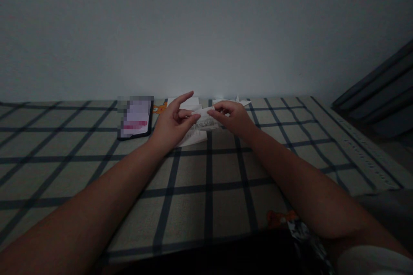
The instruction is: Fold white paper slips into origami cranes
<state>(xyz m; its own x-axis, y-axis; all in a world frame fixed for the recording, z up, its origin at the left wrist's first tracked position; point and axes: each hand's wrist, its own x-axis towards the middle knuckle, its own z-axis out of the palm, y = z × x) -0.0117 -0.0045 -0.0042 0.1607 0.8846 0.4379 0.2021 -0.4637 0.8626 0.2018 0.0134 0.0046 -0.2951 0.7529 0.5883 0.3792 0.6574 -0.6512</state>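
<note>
Both my hands meet over a white printed paper [202,125] near the far edge of a checked cloth surface [193,172]. My left hand [174,122] pinches the paper's left part with thumb and middle fingers, its index finger raised. The fingers of my right hand [232,117] are curled and pinch the paper's right end. More white paper pieces [190,103] lie just behind the hands by the wall.
A phone with a lit screen [135,117] lies left of my left hand. Beside it is a small orange figure [159,108]. An orange and silver wrapper [290,223] lies near my right forearm. A plain wall stands behind; dark slats [377,94] at right.
</note>
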